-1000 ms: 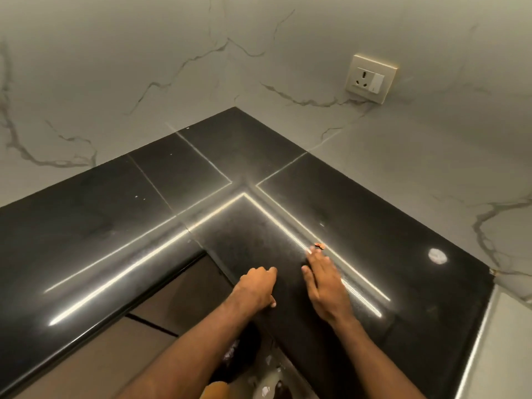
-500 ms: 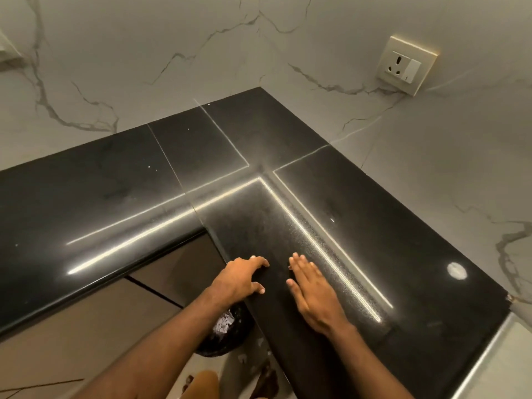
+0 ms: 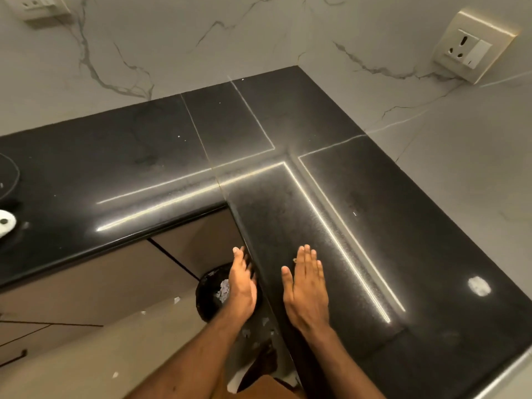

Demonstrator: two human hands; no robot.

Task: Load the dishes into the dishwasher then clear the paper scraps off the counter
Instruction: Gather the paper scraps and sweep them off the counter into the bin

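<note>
The right hand (image 3: 305,289) lies flat on the black counter (image 3: 288,125) in the lower centre, palm down, fingers straight and close together. A tiny tan bit (image 3: 295,260) lies just beside its forefinger. The left hand (image 3: 243,286), blurred, is at the counter edge with fingers straight, holding nothing. Under it stands a black bin (image 3: 203,289) with crumpled white-grey scraps (image 3: 223,290) inside. A few small white pieces (image 3: 176,299) lie on the floor (image 3: 86,355).

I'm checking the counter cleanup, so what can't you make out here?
Head view, left hand: blurred, so whether it holds anything is unclear.
Head view, bin: partly hidden by the left hand.
Head view, white object: cut off by the left edge.
</note>
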